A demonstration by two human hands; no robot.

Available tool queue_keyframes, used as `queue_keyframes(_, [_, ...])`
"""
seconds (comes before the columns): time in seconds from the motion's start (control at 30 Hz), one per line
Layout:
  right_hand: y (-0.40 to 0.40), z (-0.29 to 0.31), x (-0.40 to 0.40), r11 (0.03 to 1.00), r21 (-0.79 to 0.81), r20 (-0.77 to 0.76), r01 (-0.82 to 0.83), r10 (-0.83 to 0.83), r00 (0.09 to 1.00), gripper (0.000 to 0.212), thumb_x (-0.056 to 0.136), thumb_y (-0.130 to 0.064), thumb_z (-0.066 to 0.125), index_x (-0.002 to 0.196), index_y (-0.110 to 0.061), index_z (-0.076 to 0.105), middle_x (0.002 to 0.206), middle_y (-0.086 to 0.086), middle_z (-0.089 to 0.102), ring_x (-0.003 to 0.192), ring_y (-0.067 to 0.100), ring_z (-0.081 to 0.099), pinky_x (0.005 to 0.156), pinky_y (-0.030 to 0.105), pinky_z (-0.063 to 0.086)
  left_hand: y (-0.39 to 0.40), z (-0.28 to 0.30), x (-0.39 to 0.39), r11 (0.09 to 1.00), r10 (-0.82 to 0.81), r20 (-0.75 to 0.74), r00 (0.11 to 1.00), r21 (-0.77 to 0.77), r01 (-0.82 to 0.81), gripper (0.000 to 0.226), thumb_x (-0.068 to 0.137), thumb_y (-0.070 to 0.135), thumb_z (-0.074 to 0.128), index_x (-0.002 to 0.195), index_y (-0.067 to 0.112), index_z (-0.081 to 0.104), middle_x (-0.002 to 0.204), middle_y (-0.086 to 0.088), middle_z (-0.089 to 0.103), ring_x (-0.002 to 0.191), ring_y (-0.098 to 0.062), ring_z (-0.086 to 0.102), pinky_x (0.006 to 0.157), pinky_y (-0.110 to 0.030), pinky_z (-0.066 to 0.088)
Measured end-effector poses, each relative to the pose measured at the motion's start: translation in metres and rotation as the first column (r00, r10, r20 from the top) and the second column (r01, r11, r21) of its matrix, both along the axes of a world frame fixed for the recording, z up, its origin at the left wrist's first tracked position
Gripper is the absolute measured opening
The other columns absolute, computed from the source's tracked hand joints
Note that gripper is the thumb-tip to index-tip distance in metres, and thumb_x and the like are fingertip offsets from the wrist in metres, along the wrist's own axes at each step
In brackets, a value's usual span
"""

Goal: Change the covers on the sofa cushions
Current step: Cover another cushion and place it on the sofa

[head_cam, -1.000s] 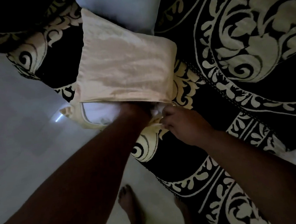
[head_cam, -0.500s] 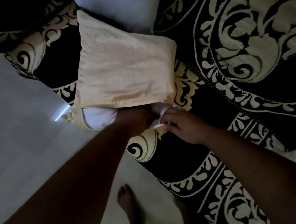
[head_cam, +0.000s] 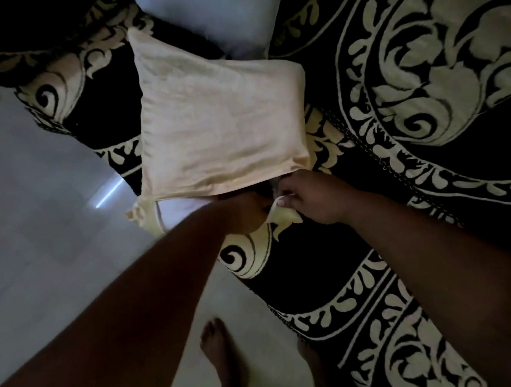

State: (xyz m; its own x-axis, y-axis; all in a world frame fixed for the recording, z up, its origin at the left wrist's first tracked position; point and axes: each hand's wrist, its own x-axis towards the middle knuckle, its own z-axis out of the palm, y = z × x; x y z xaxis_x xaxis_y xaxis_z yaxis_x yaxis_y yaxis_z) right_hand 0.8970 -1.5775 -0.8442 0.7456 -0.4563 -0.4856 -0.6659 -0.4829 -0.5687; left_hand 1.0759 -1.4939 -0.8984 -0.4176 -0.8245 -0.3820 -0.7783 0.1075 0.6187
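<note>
— Two hands at one opening, then? What's in the cover?

— A white cushion [head_cam: 180, 208], mostly inside the cream cover [head_cam: 220, 134], bare only at the near edge. It lies on the black patterned spread [head_cam: 410, 100].

— And the grips?

— The right hand [head_cam: 314, 198] pinches a cream tie [head_cam: 276, 210]. The left hand [head_cam: 243, 210] is at the mouth (its fingers too dark to read). A second, pale cushion [head_cam: 215, 13] sits beyond.

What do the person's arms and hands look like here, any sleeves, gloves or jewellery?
Both forearms are bare all the way to the frame edge: no sleeves in view. The left hand and right hand wear no gloves. No watch, bracelet or ring is visible, though the dim light could hide small ones.
</note>
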Motion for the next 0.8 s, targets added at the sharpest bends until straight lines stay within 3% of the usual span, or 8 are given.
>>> queue_keyframes(0.1, [0.003,0.001,0.007,0.995,-0.076,-0.038,0.071,-0.074,0.997,0.020,0.100,-0.043,0.056,0.097,-0.025,0.064,0.104,-0.002,0.065,0.098,0.023,0.062,0.079,0.039,0.052,0.000,0.020,0.007,0.993,0.112,-0.056,0.992,0.038,-0.110,0.021,0.090,0.000,0.052,0.092,-0.015,0.067,0.084,-0.022,0.066,0.073,-0.027,0.062,0.064,-0.033,0.054])
queue_keyframes(0.2, [0.004,-0.006,0.005,0.965,-0.203,-0.100,0.164,-0.187,0.977,0.025,0.101,-0.045,0.052,0.090,-0.024,0.059,0.104,0.005,0.066,0.097,0.029,0.063,0.074,0.037,0.049,0.014,0.049,0.005,0.959,0.277,-0.043,0.960,-0.045,-0.279,0.051,0.088,0.049,0.054,0.116,0.010,0.071,0.115,-0.010,0.071,0.103,-0.017,0.063,0.092,-0.037,0.049])
queue_keyframes(0.33, [0.012,-0.015,0.005,0.893,-0.327,-0.025,0.309,-0.335,0.942,0.028,0.101,-0.040,0.049,0.102,-0.017,0.063,0.111,0.008,0.062,0.100,0.033,0.060,0.073,0.039,0.048,0.074,0.052,0.018,0.860,0.176,0.271,0.946,-0.510,-0.014,0.040,0.092,0.019,0.059,0.131,0.014,0.063,0.138,-0.013,0.060,0.125,-0.033,0.055,0.106,-0.046,0.039])
queue_keyframes(0.43, [0.025,-0.017,-0.006,0.851,-0.384,0.101,0.359,-0.347,0.932,0.038,0.095,-0.048,0.043,0.098,-0.016,0.064,0.112,0.010,0.058,0.104,0.036,0.055,0.078,0.041,0.050,0.103,0.055,0.061,0.769,0.409,0.402,0.819,-0.635,-0.072,0.030,0.097,0.026,0.064,0.125,0.013,0.065,0.127,-0.011,0.065,0.117,-0.034,0.060,0.098,-0.047,0.042])
queue_keyframes(0.5, [0.037,-0.015,-0.011,0.853,-0.414,0.145,0.316,-0.281,0.949,0.041,0.088,-0.056,0.050,0.099,-0.018,0.063,0.117,0.009,0.057,0.108,0.036,0.052,0.080,0.042,0.050,0.109,0.059,0.088,0.776,0.468,0.474,0.746,-0.625,-0.090,0.028,0.098,0.034,0.063,0.119,0.015,0.067,0.118,-0.008,0.067,0.110,-0.033,0.061,0.093,-0.046,0.043])
queue_keyframes(0.6, [0.050,-0.005,-0.004,0.828,-0.495,0.188,0.264,-0.195,0.963,0.036,0.083,-0.055,0.068,0.096,-0.022,0.064,0.116,0.006,0.059,0.112,0.035,0.050,0.085,0.046,0.048,0.100,0.055,0.103,0.814,0.427,0.455,0.781,-0.570,-0.113,0.011,0.095,0.024,0.064,0.099,0.016,0.070,0.093,-0.008,0.071,0.088,-0.033,0.064,0.083,-0.041,0.048])
queue_keyframes(0.73, [0.043,0.005,0.005,0.759,-0.635,0.025,0.142,-0.164,0.986,0.036,0.088,-0.059,0.055,0.089,-0.026,0.071,0.102,-0.003,0.068,0.110,0.029,0.052,0.088,0.043,0.037,0.099,0.059,0.099,0.836,0.437,0.441,0.784,-0.520,-0.174,0.011,0.090,0.025,0.065,0.091,0.019,0.074,0.077,-0.006,0.072,0.072,-0.030,0.069,0.063,-0.034,0.052])
queue_keyframes(0.8, [0.037,0.008,0.003,0.744,-0.665,-0.046,0.063,-0.125,0.991,0.047,0.091,-0.061,0.044,0.081,-0.024,0.072,0.090,-0.005,0.070,0.100,0.029,0.055,0.084,0.041,0.036,0.098,0.070,0.101,0.802,0.528,0.403,0.747,-0.525,-0.284,0.020,0.094,0.034,0.057,0.092,0.019,0.072,0.067,-0.005,0.069,0.059,-0.030,0.066,0.051,-0.030,0.043])
